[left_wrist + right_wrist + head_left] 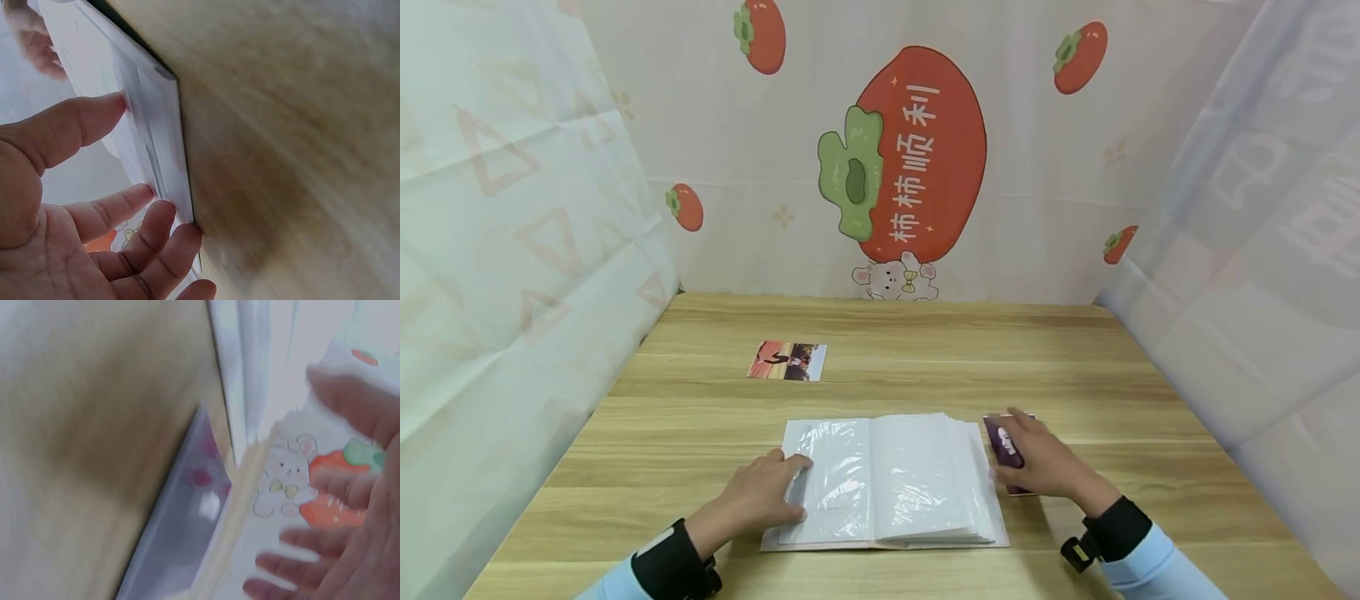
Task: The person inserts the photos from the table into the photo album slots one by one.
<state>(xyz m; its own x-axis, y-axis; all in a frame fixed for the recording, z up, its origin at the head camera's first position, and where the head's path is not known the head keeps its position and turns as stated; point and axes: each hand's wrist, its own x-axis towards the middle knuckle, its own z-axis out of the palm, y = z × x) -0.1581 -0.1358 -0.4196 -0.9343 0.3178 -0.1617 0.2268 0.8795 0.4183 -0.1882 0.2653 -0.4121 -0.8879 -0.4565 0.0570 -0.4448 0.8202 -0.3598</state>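
An open photo album (913, 475) with clear plastic sleeves lies flat on the table. My left hand (767, 492) is at its left side, fingertips touching the page edge and cover; in the left wrist view the thumb (84, 125) meets the sleeve while the other fingers lie along the border. Just right of the album is a dark purple photo (1006, 450) with a pale figure on it, partly hidden under my right hand (1037, 454). The right wrist view has that hand's fingers (306, 540) spread and apart from the photo (187, 519).
Another photo (787, 361), reddish with a dark figure, lies farther back on the left of the wooden table (925, 350). Printed cloth (1030, 208) with persimmons hangs behind the table, and more cloth encloses both sides.
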